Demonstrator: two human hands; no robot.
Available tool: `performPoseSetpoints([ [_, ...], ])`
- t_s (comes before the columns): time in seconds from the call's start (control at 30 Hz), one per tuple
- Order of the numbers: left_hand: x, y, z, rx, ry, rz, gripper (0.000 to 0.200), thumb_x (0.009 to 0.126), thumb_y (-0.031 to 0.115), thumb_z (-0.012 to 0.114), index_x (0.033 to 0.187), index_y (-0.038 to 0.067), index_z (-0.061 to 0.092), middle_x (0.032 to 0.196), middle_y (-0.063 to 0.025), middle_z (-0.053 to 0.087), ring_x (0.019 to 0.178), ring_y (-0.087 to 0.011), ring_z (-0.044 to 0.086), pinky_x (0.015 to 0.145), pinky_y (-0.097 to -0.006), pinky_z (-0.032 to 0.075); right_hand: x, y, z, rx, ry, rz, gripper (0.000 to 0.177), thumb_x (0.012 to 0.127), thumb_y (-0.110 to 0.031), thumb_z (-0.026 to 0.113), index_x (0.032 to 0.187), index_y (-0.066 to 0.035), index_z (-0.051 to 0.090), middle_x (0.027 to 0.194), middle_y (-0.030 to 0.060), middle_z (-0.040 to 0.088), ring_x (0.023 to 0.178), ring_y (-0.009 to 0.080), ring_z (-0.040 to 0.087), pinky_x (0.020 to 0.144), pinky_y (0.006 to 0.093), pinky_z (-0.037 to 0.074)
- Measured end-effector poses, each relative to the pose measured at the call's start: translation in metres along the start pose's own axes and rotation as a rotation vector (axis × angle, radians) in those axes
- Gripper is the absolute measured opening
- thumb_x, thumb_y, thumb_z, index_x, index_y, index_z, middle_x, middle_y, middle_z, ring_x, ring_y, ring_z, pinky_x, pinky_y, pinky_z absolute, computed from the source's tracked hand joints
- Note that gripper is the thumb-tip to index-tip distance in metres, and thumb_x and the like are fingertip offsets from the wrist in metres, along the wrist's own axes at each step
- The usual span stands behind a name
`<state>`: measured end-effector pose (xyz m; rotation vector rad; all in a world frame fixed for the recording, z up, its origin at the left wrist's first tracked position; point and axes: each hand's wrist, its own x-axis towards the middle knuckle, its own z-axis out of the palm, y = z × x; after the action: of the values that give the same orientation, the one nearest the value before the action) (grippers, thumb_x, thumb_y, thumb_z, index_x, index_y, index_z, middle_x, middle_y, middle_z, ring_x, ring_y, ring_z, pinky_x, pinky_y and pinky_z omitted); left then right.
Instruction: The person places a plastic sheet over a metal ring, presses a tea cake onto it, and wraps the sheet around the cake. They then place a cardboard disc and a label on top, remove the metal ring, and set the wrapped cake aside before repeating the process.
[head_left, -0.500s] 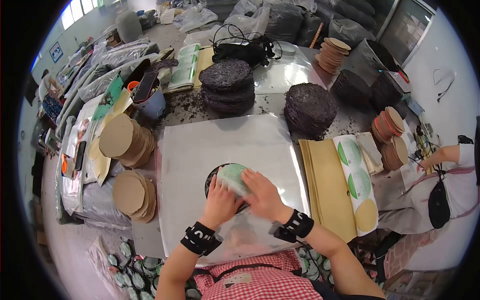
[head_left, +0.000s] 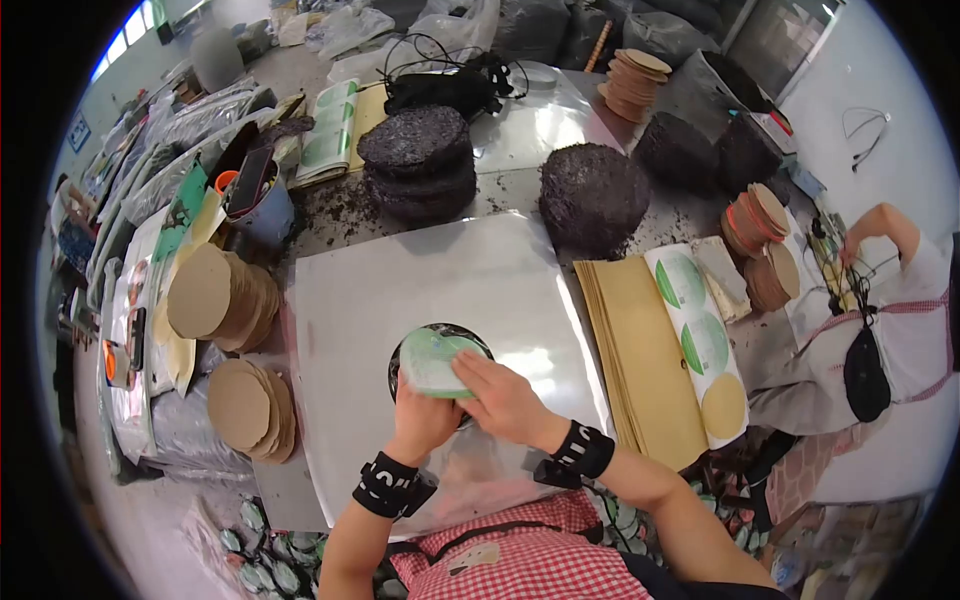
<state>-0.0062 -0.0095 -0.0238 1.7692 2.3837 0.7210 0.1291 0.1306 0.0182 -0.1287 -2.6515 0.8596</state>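
Note:
A round flat packet with a green-and-white label [head_left: 433,360] is held low over the metal sheet [head_left: 350,300], slightly tilted. My left hand [head_left: 425,412] is closed on its near left edge, with most of the fingers hidden beneath it. On the right side of the label lie the fingers of my right hand [head_left: 500,400], pressed together on the top face, its thumb hidden. Behind and below the packet, a dark round ring [head_left: 394,372] shows on the sheet, mostly covered by packet and hands. Both wrists wear black bands.
Stacks of dark rough cakes [head_left: 420,165] stand behind the sheet, with another [head_left: 594,200] to their right. Brown card discs [head_left: 222,298] pile up at left. Brown paper sheets [head_left: 635,360] and a green-printed label sheet [head_left: 690,300] lie at right, near another person [head_left: 870,320].
The packet has turned flatter, showing more of its label, and my left hand has moved from its top to its near edge. The whole view has shifted slightly.

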Motion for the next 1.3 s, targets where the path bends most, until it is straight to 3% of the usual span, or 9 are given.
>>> performPoseSetpoints([
  [0.2,-0.007,-0.007,0.008,-0.587,0.102,-0.117,0.066,0.081,0.017,0.078,0.14,0.006,0.052,0.136,-0.01,0.062,0.125,-0.0295,0.059,0.113,-0.0452,0.038,0.026,-0.024,-0.014,-0.005,-0.04,0.077,0.083,0.09,-0.06,0.061,0.13,0.012,0.056,0.126,0.0302,0.063,0.122,0.0409,0.059,0.104,0.0477,0.046],
  [0.37,0.002,0.007,0.0,-0.828,0.056,-0.28,0.073,0.078,0.014,0.08,0.142,0.003,0.046,0.139,-0.0136,0.058,0.126,-0.0292,0.058,0.112,-0.0432,0.04,0.074,-0.06,-0.083,0.103,-0.446,0.586,0.076,0.094,-0.055,0.06,0.136,0.009,0.055,0.125,0.0299,0.064,0.117,0.0395,0.062,0.103,0.0445,0.047],
  [0.47,0.001,0.005,0.001,-0.818,0.018,-0.318,0.067,0.083,0.012,0.075,0.142,0.0,0.046,0.144,-0.0151,0.054,0.133,-0.027,0.052,0.115,-0.0405,0.037,0.067,0.002,-0.022,0.543,-0.07,0.15,0.068,0.103,-0.05,0.051,0.136,0.009,0.054,0.128,0.029,0.064,0.124,0.0372,0.061,0.106,0.0431,0.046],
  [0.57,0.016,0.015,-0.032,0.164,-0.053,0.04,0.058,0.088,0.01,0.069,0.141,-0.002,0.047,0.147,-0.0159,0.05,0.139,-0.0254,0.046,0.118,-0.0381,0.034,0.055,0.055,0.036,1.028,-0.028,0.193,0.062,0.107,-0.044,0.046,0.144,0.006,0.049,0.144,0.0275,0.054,0.138,0.0359,0.05,0.115,0.0393,0.038],
  [0.67,0.005,-0.016,-0.056,-1.092,-0.048,-0.276,0.051,0.093,0.009,0.064,0.139,-0.005,0.049,0.149,-0.0184,0.048,0.145,-0.0259,0.039,0.121,-0.0374,0.029,0.052,0.045,0.035,1.134,-0.081,0.298,0.059,0.107,-0.038,0.046,0.15,0.002,0.042,0.155,0.026,0.042,0.148,0.0356,0.037,0.122,0.0408,0.028],
  [0.7,0.006,-0.005,-0.064,-1.276,0.248,-0.34,0.043,0.094,0.01,0.063,0.136,-0.002,0.055,0.136,-0.0157,0.057,0.13,-0.0227,0.054,0.108,-0.0354,0.043,0.051,0.037,0.035,0.861,-0.127,0.204,0.061,0.106,-0.038,0.047,0.152,0.0,0.04,0.157,0.0254,0.039,0.149,0.0365,0.034,0.123,0.043,0.026],
  [0.87,-0.038,-0.035,-0.047,-0.543,0.271,-0.666,0.033,0.098,0.012,0.059,0.129,0.004,0.064,0.085,-0.0092,0.067,0.067,-0.0204,0.063,0.061,-0.0369,0.048,0.049,-0.002,0.044,-0.24,-0.274,-0.078,0.072,0.099,-0.044,0.055,0.159,-0.01,0.033,0.164,0.0221,0.029,0.154,0.0374,0.024,0.124,0.055,0.018],
  [0.97,-0.039,-0.021,-0.033,-0.44,0.18,-0.635,0.036,0.097,0.016,0.059,0.131,0.002,0.062,0.06,-0.0136,0.057,0.052,-0.0332,0.057,0.053,-0.0411,0.046,0.049,-0.007,0.049,-0.271,-0.238,-0.08,0.076,0.093,-0.045,0.063,0.156,-0.011,0.039,0.163,0.0221,0.03,0.153,0.0394,0.025,0.122,0.0566,0.021],
  [1.3,-0.035,0.072,-0.075,-0.056,0.31,-0.326,0.045,0.094,0.011,0.063,0.138,0.002,0.058,0.065,-0.0141,0.063,0.049,-0.0319,0.058,0.049,-0.0423,0.046,0.032,0.005,0.03,0.096,0.096,0.061,0.061,0.088,-0.024,0.071,0.143,-0.006,0.051,0.152,0.023,0.045,0.142,0.0411,0.042,0.115,0.0482,0.038],
])
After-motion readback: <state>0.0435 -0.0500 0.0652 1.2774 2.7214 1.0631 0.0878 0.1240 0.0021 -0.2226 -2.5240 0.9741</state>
